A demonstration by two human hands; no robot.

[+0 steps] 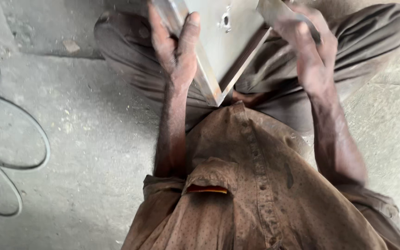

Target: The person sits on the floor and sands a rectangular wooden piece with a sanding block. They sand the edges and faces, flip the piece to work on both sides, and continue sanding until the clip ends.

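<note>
The metal frame corner, two flat steel bars meeting in a point, sits at twelve o'clock over the person's lap, its tip aimed down toward six o'clock at the shirt. The left hand is wrapped around the bar that runs up toward eleven o'clock, thumb pressed on its face. The right hand is closed on the other bar, toward one o'clock; something dark shows at its fingers, too blurred to name. Both hands flank the point, about equally near. A cable loops on the concrete floor at nine o'clock.
</note>
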